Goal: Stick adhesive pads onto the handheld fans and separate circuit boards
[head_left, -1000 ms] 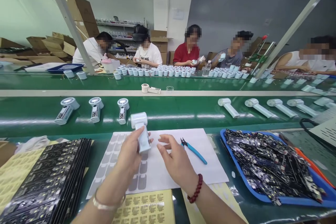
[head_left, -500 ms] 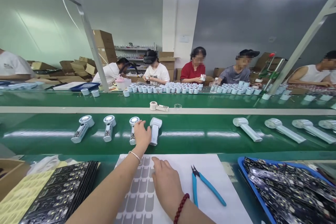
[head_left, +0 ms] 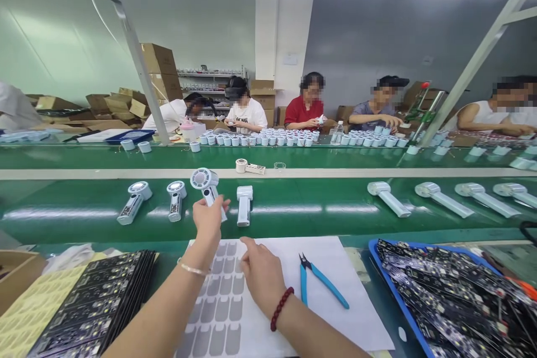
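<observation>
My left hand (head_left: pixel 208 215) is closed around the handle of a light-blue handheld fan (head_left: pixel 204 179), lifted off the green belt with its round head up. To its right a similar fan (head_left: pixel 244 205) lies face down on the belt. My right hand (head_left: pixel 263 271) rests on a white sheet bearing rows of grey stickers (head_left: pixel 222 309), fingers loosely extended and apparently holding nothing. Blue-handled cutters (head_left: pixel 322 279) lie with jaws parted on the sheet, right of that hand.
Two fans (head_left: pixel 175 201) face up at left; several lie face down at right (head_left: pixel 388 197). A blue tray (head_left: pixel 403 307) holds circuit boards; more boards (head_left: pixel 96 296) are stacked at left. Across the belt, co-workers (head_left: pixel 310 103) sit behind rows of white-blue cups (head_left: pixel 268 139).
My left hand has closed on the fan and raised it from the belt, tilting it slightly left. The neighbouring fan now lies straighter. My right hand stays on the sheet.
</observation>
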{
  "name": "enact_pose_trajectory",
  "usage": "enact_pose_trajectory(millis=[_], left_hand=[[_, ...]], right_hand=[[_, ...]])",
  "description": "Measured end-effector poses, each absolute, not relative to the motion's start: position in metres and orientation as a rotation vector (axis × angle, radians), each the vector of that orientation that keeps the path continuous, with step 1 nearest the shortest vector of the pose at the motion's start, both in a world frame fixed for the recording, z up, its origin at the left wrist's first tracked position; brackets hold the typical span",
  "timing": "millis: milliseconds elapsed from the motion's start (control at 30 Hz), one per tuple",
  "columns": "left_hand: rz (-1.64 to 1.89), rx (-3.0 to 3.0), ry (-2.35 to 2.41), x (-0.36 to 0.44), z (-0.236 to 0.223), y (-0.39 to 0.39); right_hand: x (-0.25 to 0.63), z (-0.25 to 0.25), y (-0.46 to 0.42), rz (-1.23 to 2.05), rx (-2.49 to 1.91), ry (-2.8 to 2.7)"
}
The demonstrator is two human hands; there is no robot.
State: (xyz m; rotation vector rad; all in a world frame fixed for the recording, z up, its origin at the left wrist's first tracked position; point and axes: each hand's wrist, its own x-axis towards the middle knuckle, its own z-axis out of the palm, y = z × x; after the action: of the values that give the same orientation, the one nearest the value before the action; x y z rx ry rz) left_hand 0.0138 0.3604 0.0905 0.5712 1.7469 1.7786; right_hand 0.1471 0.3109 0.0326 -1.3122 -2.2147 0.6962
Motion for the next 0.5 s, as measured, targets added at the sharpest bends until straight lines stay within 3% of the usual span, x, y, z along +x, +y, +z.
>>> enact_pose_trajectory(millis=[267, 500], left_hand=[[1.517, 0.302, 1.219, 0.048, 0.104, 0.226], [1.495, -0.146, 1.21, 0.068, 0.093, 0.19]], right_hand=[[0.204, 0.062, 0.269, 1.11, -1.148, -1.71], [0.22, 0.076, 0.201, 1.658, -0.988, -1.373]])
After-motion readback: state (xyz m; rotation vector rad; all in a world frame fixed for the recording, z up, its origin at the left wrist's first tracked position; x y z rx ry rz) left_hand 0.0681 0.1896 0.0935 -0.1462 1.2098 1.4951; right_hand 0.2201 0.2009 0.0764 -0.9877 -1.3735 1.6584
